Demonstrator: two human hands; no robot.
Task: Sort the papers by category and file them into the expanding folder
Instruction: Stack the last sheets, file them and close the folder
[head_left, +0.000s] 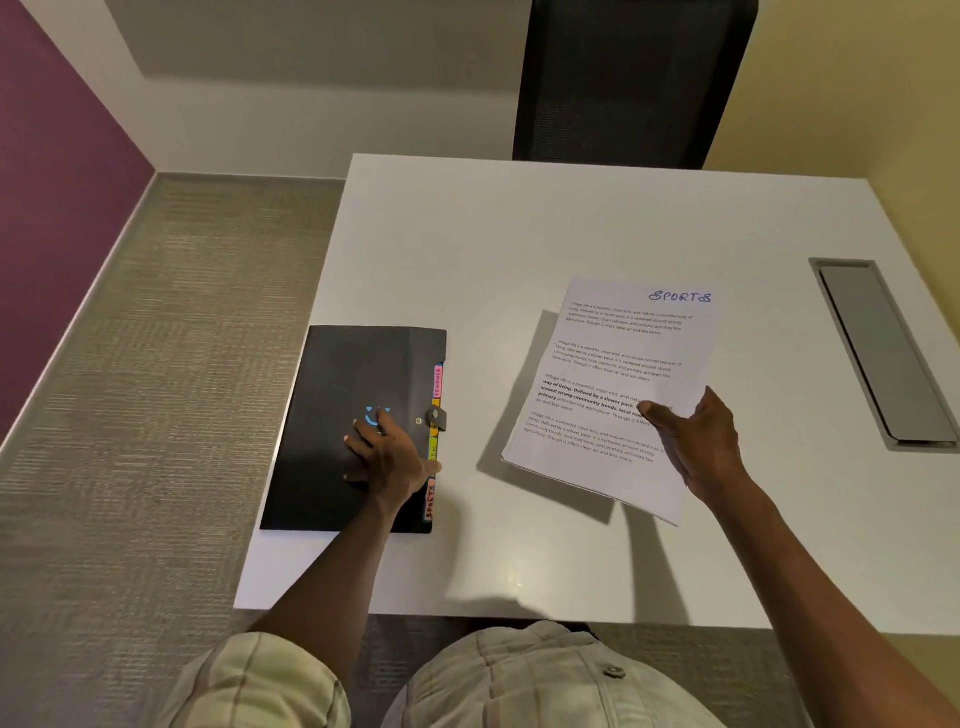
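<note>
A black expanding folder (343, 374) lies closed on the left part of the white table (493, 234), coloured index tabs showing along its right edge. My left hand (387, 457) rests flat on the folder's cover, thumb at the tabbed edge near the clasp (436, 417). My right hand (701, 441) holds a thin stack of white papers (613, 374) lifted off the table, thumb on top. The top sheet is headed "SPORTS" in blue handwriting above printed paragraphs.
A grey cable hatch (883, 353) is set into the table at the right. A black chair back (628, 83) stands behind the far edge. Carpeted floor (156, 364) lies to the left, close to the folder's side of the table.
</note>
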